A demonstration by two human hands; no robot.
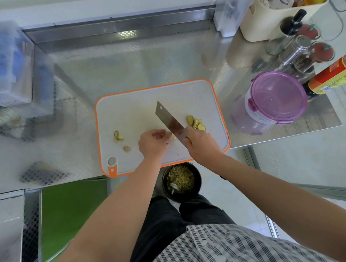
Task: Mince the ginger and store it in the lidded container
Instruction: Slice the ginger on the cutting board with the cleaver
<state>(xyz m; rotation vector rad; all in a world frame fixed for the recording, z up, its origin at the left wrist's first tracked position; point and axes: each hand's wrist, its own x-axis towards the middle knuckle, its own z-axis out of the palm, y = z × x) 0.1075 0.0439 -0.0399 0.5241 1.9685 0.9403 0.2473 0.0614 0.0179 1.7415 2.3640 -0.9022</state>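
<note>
On the cutting board [131,112], the right hand [202,145] grips the cleaver [169,121]; the left hand [154,144] pinches a ginger piece [173,138] beside its blade.

"How many?"
"One flat white plastic board with an orange edge [139,104], one wide steel knife [168,119], one round clear tub with a purple lid [275,98]."
"And ginger?"
"Four small yellow-green ginger bits [120,137] left, one thin yellow ginger sliver [174,138] (the right heap of slices [195,123] overlaps, can't count)."
</note>
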